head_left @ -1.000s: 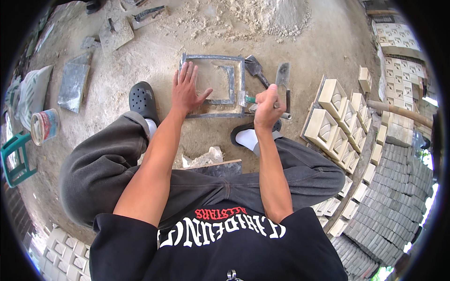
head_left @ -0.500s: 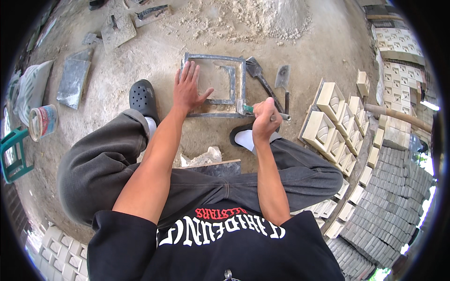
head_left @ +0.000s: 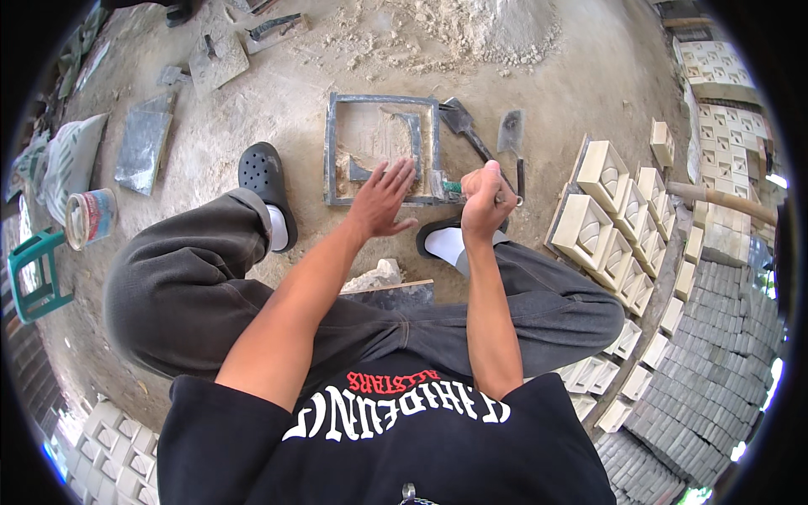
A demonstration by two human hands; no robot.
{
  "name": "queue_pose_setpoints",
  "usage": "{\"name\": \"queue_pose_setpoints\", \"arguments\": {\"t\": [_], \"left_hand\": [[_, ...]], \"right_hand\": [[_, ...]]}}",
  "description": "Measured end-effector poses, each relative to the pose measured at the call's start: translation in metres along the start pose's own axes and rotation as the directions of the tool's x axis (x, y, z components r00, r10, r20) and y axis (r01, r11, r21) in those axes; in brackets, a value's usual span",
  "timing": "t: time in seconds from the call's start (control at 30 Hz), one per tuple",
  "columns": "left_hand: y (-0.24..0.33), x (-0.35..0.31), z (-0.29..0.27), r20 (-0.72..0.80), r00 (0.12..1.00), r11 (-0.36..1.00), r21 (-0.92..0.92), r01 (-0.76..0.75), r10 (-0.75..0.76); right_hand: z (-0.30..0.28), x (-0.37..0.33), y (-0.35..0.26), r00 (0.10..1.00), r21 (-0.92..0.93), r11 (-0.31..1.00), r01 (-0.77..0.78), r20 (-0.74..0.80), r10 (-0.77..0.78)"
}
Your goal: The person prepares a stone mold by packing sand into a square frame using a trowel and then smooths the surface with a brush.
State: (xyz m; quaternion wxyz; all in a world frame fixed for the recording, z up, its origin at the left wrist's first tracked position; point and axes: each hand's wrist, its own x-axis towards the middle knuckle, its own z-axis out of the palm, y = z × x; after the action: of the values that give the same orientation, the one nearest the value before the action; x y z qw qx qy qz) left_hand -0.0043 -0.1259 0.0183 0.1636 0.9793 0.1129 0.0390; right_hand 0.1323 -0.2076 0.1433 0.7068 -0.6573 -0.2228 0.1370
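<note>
A square dark metal frame (head_left: 330, 147) lies flat on the dusty ground between my feet. Inside it sits a smaller angled metal piece (head_left: 414, 135) with pale powder around it. Over the frame's near side, my left hand (head_left: 383, 198) is spread with fingers stretched out, holding nothing; whether it touches the metal I cannot tell. My right hand (head_left: 486, 198) is wrapped round the handle of a brush (head_left: 450, 187) with a green part. The brush's pale bristle end is at the frame's near right corner.
A small black shovel (head_left: 459, 122) and a flat blade (head_left: 510, 130) lie right of the frame. Patterned cream blocks (head_left: 602, 172) stand farther right. A powder heap (head_left: 513, 29) rises beyond. Trowels (head_left: 217, 57), a dark plate (head_left: 145, 143), a bucket (head_left: 91, 217) and a green stool (head_left: 38, 273) are leftward.
My left hand has moved right and nearer, from the frame's left bar to over its near side. My right hand keeps the brush at the near right corner, slightly shifted.
</note>
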Motion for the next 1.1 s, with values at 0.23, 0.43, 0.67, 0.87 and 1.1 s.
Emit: {"name": "queue_pose_setpoints", "arguments": {"t": [0.23, 0.43, 0.67, 0.87, 1.1], "left_hand": [[0.044, 0.009, 0.009, 0.085, 0.991, 0.994, 0.012, 0.105, -0.105], [0.058, 0.027, 0.015, 0.007, 0.990, 0.990, -0.020, 0.141, -0.141], [0.047, 0.029, 0.018, 0.131, 0.977, 0.983, 0.045, -0.177, 0.170], [0.029, 0.055, 0.013, -0.075, 0.978, 0.975, 0.089, 0.202, -0.196], [0.010, 0.058, 0.013, -0.050, 0.973, 0.973, 0.054, 0.226, -0.224]], "right_hand": [[-0.016, -0.002, -0.005, 0.953, 0.069, 0.998, 0.000, -0.304, 0.021], [-0.033, 0.008, -0.017, 0.935, 0.131, 0.988, 0.082, -0.354, -0.031], [-0.039, 0.012, -0.023, 0.928, 0.231, 0.968, 0.102, -0.373, -0.009], [-0.039, 0.011, -0.017, 0.932, 0.238, 0.967, 0.092, -0.362, 0.001], [-0.038, 0.011, -0.015, 0.937, 0.247, 0.969, 0.031, -0.345, 0.058]]}}
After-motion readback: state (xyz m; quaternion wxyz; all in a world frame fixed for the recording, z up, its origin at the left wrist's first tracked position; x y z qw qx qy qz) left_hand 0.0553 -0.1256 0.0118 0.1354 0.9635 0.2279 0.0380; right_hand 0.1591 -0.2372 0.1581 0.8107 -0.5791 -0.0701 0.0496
